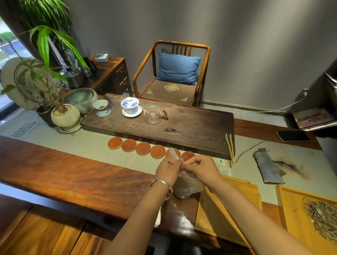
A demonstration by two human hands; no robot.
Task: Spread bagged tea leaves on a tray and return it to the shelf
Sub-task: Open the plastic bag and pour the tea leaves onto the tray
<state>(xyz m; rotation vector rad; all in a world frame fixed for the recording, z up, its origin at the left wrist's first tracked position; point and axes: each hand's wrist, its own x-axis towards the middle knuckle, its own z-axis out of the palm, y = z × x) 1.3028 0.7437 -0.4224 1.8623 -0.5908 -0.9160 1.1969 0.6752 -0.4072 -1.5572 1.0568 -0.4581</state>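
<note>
A clear plastic bag (185, 185) with dark tea leaves in its bottom hangs above the table edge. My left hand (167, 170), with a silver bangle on the wrist, pinches the bag's top on the left. My right hand (200, 167) pinches the top on the right, close beside the left. Under the bag and my right forearm lies a pale yellow wooden tray (218, 213) with nothing visible on it. A second yellow tray (291, 208) at the right holds a spread heap of pale tea leaves (327, 220).
A dark wooden tea tray (193, 125) carries a blue-and-white gaiwan (130, 107), a glass pitcher (153, 114) and a small cup (101, 107). Several orange coasters (143, 148) line its front. Potted plant (64, 114), phone (293, 135), folded grey cloth (267, 166) and chair (172, 76) stand around.
</note>
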